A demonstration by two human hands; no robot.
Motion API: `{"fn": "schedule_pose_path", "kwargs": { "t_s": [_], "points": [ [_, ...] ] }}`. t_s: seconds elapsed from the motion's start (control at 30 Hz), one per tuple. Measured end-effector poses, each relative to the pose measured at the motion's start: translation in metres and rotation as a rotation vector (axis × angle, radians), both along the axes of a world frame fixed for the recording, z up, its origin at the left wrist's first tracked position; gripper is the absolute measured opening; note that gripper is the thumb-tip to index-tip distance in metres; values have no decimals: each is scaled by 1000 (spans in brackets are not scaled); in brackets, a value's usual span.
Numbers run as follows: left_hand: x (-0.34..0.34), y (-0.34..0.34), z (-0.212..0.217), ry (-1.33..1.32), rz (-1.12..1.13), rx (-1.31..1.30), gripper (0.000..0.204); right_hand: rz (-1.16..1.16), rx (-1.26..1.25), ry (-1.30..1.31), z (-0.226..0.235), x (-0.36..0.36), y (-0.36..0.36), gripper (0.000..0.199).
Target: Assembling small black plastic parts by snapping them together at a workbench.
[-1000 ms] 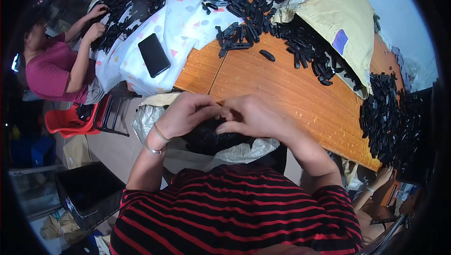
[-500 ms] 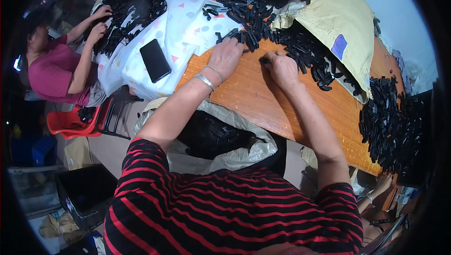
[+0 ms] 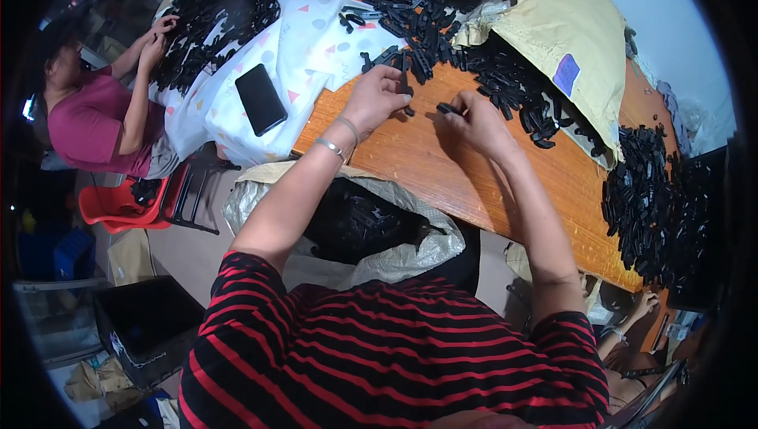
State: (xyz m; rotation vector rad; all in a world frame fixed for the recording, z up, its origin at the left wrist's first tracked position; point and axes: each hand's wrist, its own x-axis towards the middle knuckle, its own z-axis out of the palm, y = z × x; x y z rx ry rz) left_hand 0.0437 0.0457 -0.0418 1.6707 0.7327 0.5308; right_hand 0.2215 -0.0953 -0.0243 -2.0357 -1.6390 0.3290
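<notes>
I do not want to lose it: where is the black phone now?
In the head view, the phone lies left of centre on the white patterned sheet, to the left of the person's left hand.

Open tabletop (image 3: 418, 162), black parts (image 3: 425, 38) beyond

1 blk pc (image 3: 448, 108), R hand (image 3: 479, 121); 1 phone (image 3: 260, 99); 2 purp lbls (image 3: 566, 73)
</notes>
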Motion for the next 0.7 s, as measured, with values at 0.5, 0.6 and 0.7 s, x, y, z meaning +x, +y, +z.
{"fn": "schedule_pose_path", "kwargs": {
  "t_s": [0.5, 0.6, 0.7],
  "points": [
    [-39, -51, 31, -500, -36, -346, 31, 129, 576, -145, 32, -72, -18, 22],
    [-42, -54, 32, -491, -54, -297, 31, 60, 497, 63, 35, -78, -20, 20],
    [-39, -56, 34, -477, -25, -261, 31, 4, 539, 248, 34, -79, -16, 19]
  ]
}}
